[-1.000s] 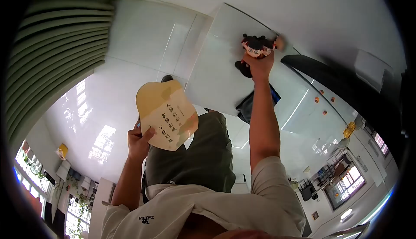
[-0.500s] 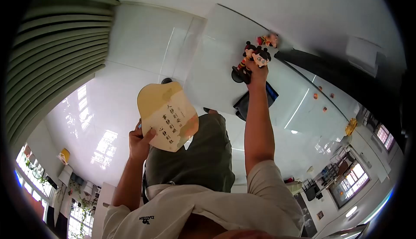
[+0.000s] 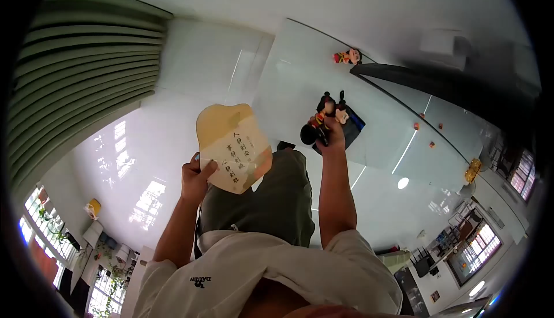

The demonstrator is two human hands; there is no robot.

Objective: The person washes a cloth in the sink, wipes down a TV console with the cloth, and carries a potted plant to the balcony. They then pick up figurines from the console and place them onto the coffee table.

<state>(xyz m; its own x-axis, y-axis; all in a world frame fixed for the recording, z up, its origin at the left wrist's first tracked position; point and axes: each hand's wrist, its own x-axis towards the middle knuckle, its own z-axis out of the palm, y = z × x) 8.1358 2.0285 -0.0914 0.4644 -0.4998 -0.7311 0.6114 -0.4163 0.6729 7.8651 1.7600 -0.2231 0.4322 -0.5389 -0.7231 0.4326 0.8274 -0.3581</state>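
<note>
My left hand is closed on a flat yellow-and-cream hand fan with dark vertical writing, its thumb across the front. The fan is in front of my dark trousers. My right hand is wrapped round dark-haired figurines in red and black; two seem to be bunched together, with a round black base jutting out at the left. Fingers hide part of them. Behind that hand is a dark, flat object with a blue edge, partly covered. Farther off, a similar red-dressed figurine is on the pale glossy surface.
A long black object extends from beside the far figurine toward the right. Several small orange-red items and a golden ornament are at the right. Green pleated curtains hang at the left.
My right hand has drawn back toward my body with the figurines, away from the far one, which now shows fully. The fan has shifted slightly right and up in the picture.
</note>
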